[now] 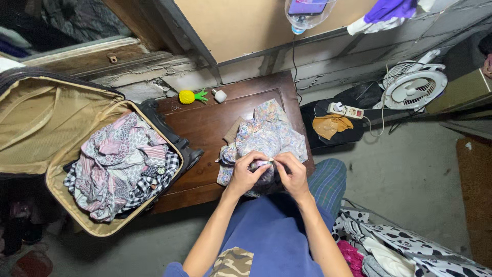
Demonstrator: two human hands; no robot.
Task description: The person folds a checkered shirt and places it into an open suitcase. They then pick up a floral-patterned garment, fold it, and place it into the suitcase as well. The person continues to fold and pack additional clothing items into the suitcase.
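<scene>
Your left hand (246, 172): clenched on the near edge of a floral garment (269, 134), fingers curled over a small bunched fold. Your right hand (292, 173): likewise closed on the same fold, thumb and fingers pinching it just beside the left; the two hands almost touch. What exactly sits between the fingertips is too small to make out, possibly a label or a seam.

Floral garment: pale, patterned in blue, pink and orange, lying crumpled on the right half of a dark wooden table (205, 123), its near end gathered up in your hands at the table's front edge.

Open suitcase (31, 118): tan lining, lid thrown back, standing against the table's left side. Inside it, a heap of folded clothes (123, 164) in checks, stripes and pinks.

Far edge of table: a yellow pineapple-shaped toy (188, 96) and, near it, a small white bottle (220, 95).

Floor to the right: a white fan (415, 84) lying tilted, a white power strip (346, 110) on a black bag (353, 115), an orange-brown cloth (330, 125) beside it.

Near right corner: black-and-white spotted fabric (405, 246).
</scene>
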